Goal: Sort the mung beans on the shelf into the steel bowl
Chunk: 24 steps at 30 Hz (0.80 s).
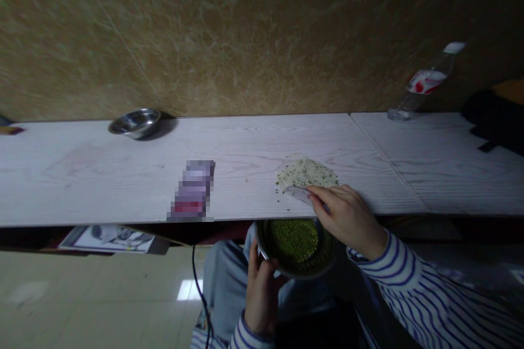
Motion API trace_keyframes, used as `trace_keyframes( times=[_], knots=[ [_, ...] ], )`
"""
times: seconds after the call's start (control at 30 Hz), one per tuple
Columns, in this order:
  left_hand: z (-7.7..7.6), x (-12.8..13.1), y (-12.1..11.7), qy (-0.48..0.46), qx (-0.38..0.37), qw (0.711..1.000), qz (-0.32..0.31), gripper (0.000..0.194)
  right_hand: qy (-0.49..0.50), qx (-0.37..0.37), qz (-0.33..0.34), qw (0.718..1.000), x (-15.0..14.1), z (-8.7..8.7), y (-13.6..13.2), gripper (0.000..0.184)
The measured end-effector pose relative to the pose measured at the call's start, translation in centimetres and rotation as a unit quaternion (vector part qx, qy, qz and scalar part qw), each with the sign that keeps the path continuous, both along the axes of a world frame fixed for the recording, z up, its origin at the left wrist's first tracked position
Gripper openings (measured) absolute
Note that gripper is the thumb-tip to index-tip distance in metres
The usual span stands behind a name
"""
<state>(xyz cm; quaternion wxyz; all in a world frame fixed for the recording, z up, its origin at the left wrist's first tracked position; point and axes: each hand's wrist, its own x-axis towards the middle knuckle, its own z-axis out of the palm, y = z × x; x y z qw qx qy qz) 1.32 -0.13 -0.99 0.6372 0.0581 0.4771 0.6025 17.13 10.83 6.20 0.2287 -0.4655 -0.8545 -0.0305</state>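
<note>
Currently the left hand (262, 294) is closed on the side of a metal bowl (305, 274), its fingers at the rim, and holds it just below the front edge of the table (245, 174). Green beans (295, 240) lie in this bowl. Above it, the right hand (347, 218) grips a thin, flat, pale piece (298, 194) (too dim to say just what it is) in a narrow pinch between thumb and fingers. That piece lies low over the tabletop, at the near side of a pile of white grains (307, 172) with green specks mixed through; a few more specks are scattered beside it, towards the edge.

Left of the pile, and apart from it, lies a flat purple thing (192, 188), blurred into blocks. Farther back, a second metal bowl (143, 130) stands near the wall (245, 38). On the right, a clear bottle (426, 82) with a white cap stands near a dark bundle (491, 120).
</note>
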Motion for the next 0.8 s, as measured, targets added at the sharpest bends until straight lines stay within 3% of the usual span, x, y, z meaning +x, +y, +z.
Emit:
trace_keyframes(
  times=[0.5, 0.8],
  knots=[
    [-0.43, -0.45, 0.02, -0.007, 0.002, 1.000, -0.016, 0.068, 0.000, 0.004, -0.021, 1.000, -0.28, -0.13, 0.28, 0.024],
    [-0.08, -0.52, -0.04, -0.013, 0.006, 1.000, -0.003, 0.068, 0.000, -0.011, 0.009, 1.000, -0.32, -0.06, 0.22, 0.025]
  ],
)
